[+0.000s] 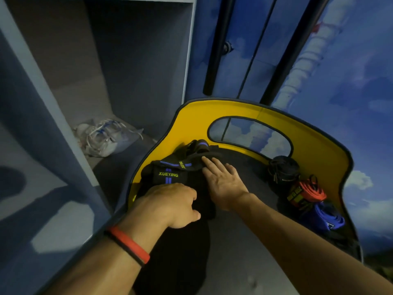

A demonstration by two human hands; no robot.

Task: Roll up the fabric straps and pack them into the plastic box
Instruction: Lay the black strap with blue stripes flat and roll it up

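A black fabric strap [170, 174] with blue stripes and green "XUEYING" lettering lies bunched on the dark seat of a yellow-backed chair [319, 145]. My left hand [172, 204] rests on its near part with fingers curled down over the black fabric. Flat on the strap's far part lies my right hand [223, 182], fingers straight. At the seat's right edge sit a black rolled strap [284, 169], a red-and-black strap bundle [306, 193] and a blue strap [327, 218]. No plastic box is in view.
A grey open shelf unit [63, 116] stands to the left, holding a clear bag [108, 137] with white and blue items. Black vertical bars [214, 50] and a blue sky-printed wall [350, 71] rise behind the chair.
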